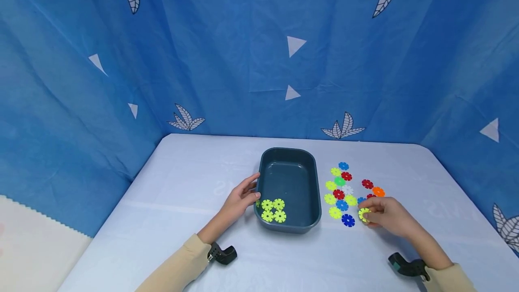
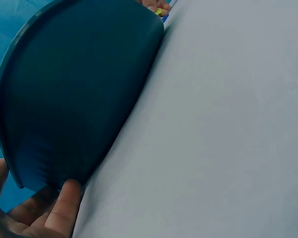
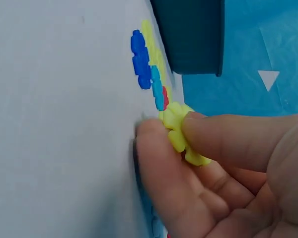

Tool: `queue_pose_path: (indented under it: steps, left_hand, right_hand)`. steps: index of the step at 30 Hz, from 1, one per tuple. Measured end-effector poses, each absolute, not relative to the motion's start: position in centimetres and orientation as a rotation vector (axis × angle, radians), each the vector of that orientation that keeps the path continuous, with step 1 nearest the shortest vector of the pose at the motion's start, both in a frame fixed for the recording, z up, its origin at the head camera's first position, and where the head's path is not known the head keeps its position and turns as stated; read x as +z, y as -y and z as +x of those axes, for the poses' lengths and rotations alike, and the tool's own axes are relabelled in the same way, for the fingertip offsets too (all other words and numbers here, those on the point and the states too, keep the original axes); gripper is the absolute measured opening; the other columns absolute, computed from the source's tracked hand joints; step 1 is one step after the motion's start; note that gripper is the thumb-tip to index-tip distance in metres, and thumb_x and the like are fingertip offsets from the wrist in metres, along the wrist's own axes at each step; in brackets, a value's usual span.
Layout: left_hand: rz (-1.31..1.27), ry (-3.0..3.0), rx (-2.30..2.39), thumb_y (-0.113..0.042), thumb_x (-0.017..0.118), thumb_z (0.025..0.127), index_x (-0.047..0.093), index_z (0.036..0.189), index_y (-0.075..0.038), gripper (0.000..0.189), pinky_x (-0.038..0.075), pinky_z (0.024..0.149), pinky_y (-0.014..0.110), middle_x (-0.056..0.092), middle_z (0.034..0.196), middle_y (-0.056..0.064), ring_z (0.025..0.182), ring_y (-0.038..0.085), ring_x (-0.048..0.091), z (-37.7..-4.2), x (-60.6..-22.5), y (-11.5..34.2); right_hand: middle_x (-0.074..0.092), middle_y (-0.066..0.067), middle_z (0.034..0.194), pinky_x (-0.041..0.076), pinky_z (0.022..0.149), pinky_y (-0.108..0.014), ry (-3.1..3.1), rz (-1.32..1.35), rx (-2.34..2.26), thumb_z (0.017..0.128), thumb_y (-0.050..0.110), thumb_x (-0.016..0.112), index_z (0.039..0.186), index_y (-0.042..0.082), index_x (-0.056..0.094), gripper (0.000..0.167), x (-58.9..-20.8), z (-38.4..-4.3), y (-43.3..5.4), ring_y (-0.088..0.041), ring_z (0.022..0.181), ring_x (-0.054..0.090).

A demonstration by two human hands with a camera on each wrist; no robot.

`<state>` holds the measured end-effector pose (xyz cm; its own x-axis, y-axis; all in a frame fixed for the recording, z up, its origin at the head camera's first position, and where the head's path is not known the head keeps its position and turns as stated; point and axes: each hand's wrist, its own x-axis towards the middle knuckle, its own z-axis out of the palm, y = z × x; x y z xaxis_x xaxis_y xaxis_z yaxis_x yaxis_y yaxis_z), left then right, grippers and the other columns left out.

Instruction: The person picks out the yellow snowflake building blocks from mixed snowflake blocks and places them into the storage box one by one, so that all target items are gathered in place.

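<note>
My right hand [image 1: 387,214] pinches a yellow-green snowflake disc [image 3: 176,126] between thumb and fingers, just above the table. A loose spread of snowflake discs lies around it, among them a dark blue disc [image 1: 348,220], a green disc [image 1: 339,181], and an orange disc [image 1: 379,191]; some are partly hidden by that hand. My left hand [image 1: 241,198] rests against the left side of a dark teal bin [image 1: 300,229], fingertips touching its rim and outer wall. Inside the bin, several yellow-green discs [image 1: 267,216] sit in the near left corner.
The bin and discs stand on a white-covered table [image 1: 194,166]. A blue patterned curtain [image 1: 243,57] hangs behind and along the sides. Each wrist wears a black camera mount, such as the left one [image 1: 223,254].
</note>
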<state>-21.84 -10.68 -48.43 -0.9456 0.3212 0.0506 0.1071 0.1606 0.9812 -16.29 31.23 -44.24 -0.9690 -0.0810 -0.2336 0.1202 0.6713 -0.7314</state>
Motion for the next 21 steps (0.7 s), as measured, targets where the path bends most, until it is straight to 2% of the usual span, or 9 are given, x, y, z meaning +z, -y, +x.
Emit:
queue_pose_path:
  steps: [10, 16, 21]
  left_hand:
    - [0.424, -2.266, 1.884, -0.016, 0.061, 0.100, 0.042, 0.157, -0.020, 0.060, 0.056, 0.105, 0.048, 0.046, 0.156, 0.023, 0.139, 0.041, 0.051, -21.68, -48.29, 10.63]
    - [0.428, -2.272, 1.885, -0.014, 0.060, 0.100, 0.042, 0.157, -0.019, 0.060, 0.057, 0.104, 0.047, 0.046, 0.156, 0.023, 0.139, 0.042, 0.052, -21.72, -48.27, 10.56]
    - [0.427, -2.271, 1.884, -0.015, 0.060, 0.100, 0.042, 0.157, -0.019, 0.060, 0.056, 0.104, 0.048, 0.046, 0.156, 0.023, 0.139, 0.042, 0.052, -21.70, -48.27, 10.61]
  right_hand:
    - [0.075, -0.016, 0.106, 0.065, 0.073, -0.028, -2.457, 0.073, -1.413, 0.094, 0.001, 0.065, 0.125, -0.016, 0.061, 0.035, -44.16, -16.35, -31.84, -0.012, 0.086, 0.073]
    - [0.073, -0.022, 0.115, 0.065, 0.075, -0.027, -2.435, 0.065, -1.430, 0.096, 0.006, 0.063, 0.128, -0.016, 0.060, 0.038, -43.98, -16.33, -31.95, -0.014, 0.088, 0.075]
    - [0.070, -0.022, 0.122, 0.064, 0.077, -0.026, -2.390, 0.081, -1.466, 0.099, 0.008, 0.060, 0.132, -0.015, 0.058, 0.040, -43.99, -16.38, -32.01, -0.013, 0.090, 0.075]
